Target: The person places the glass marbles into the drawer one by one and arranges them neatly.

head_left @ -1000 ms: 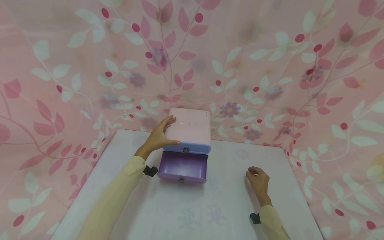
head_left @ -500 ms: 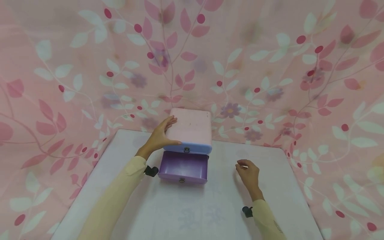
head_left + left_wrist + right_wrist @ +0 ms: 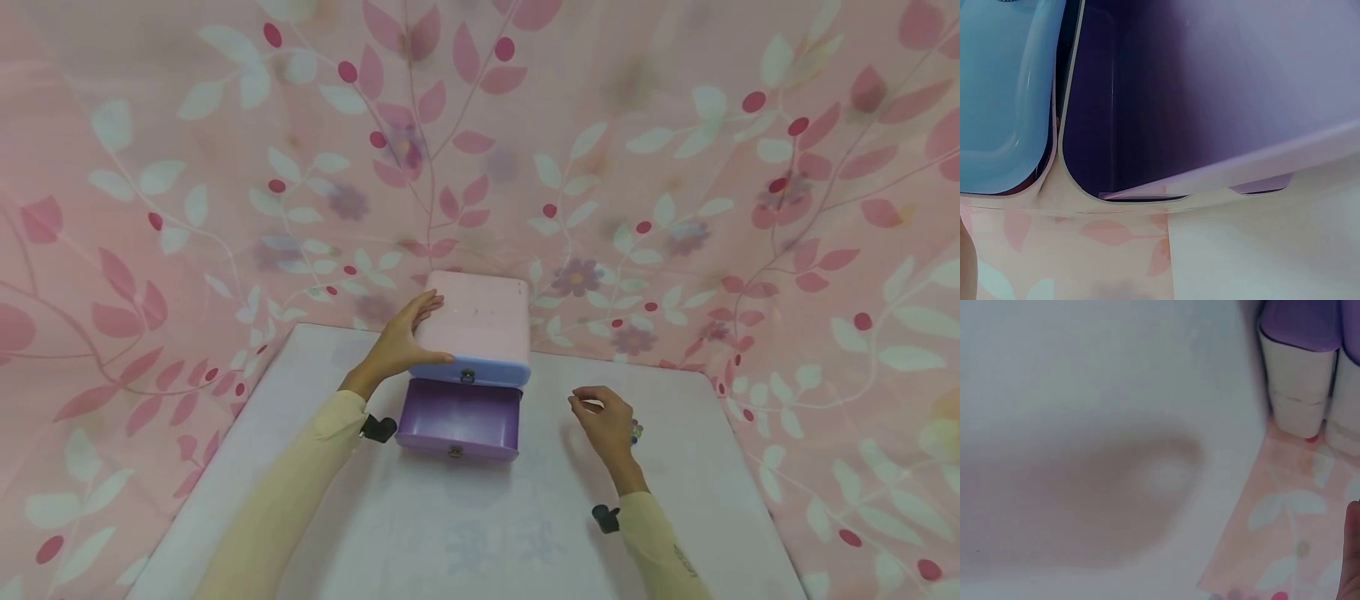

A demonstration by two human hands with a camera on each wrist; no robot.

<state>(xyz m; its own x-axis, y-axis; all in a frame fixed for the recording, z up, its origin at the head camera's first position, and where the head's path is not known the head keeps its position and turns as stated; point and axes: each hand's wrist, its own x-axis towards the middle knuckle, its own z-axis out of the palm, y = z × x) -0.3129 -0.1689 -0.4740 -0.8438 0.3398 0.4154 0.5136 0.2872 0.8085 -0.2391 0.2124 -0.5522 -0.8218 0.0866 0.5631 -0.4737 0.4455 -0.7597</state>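
A small drawer chest (image 3: pixel 476 317) with a pink top stands at the back of the table. Its blue upper drawer (image 3: pixel 495 371) is pushed in, while the purple lower drawer (image 3: pixel 459 417) is pulled out, its smooth floor showing. My left hand (image 3: pixel 393 343) rests against the chest's left side, fingers spread along the edge and thumb laid across the front. To the right of the chest, my right hand (image 3: pixel 606 421) hovers with loosely bent fingers and nothing visible between them. Colourful beads (image 3: pixel 637 431) peek out just behind its right edge, partly hidden by it.
A white cloth (image 3: pixel 420 542) with faint blue marks covers the table. Pink floral fabric (image 3: pixel 480 167) rises behind it and along both sides. Small black devices (image 3: pixel 606 518) sit at both wrists.
My right hand has moved left towards the chest, and the beads behind it have come into view. The left hand, the chest and both drawers stay put.
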